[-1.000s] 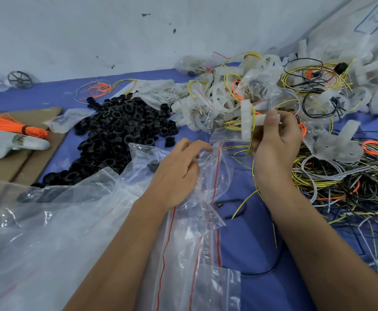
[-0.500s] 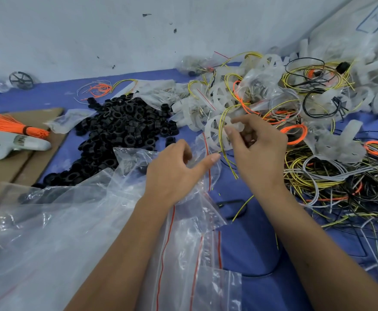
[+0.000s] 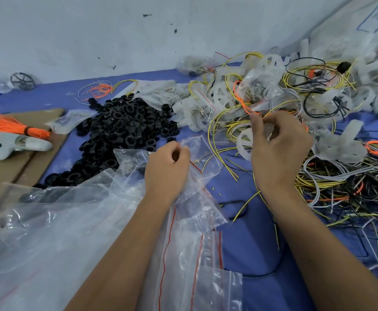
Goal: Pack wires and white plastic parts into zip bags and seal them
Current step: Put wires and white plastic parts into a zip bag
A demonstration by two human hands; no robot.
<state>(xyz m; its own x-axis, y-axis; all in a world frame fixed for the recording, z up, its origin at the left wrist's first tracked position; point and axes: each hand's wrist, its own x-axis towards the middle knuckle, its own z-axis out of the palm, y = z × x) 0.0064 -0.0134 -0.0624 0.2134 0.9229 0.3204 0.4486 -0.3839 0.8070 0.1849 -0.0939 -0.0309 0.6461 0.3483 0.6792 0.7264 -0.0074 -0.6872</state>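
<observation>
My left hand (image 3: 167, 171) pinches the red-striped mouth of a clear zip bag (image 3: 202, 158) near the middle of the blue table. My right hand (image 3: 277, 149) is raised just right of it, fingers curled around a loop of yellow and orange wire (image 3: 215, 131). A white plastic wheel part (image 3: 244, 144) lies just left of that hand, partly hidden by it. A tangle of yellow, grey, black and orange wires (image 3: 345, 185) covers the table on the right. More white plastic parts (image 3: 340, 144) lie among them.
A heap of black rings (image 3: 120, 131) sits left of centre. More clear zip bags (image 3: 197, 265) and a big plastic sheet (image 3: 49, 232) fill the near left. Cardboard (image 3: 10, 171) at the left carries a white controller (image 3: 15, 145) and an orange wire bundle (image 3: 8, 127).
My right hand has swung from the white part toward the bag and back up, now drawing up a wire loop. My left hand has closed on the bag's mouth.
</observation>
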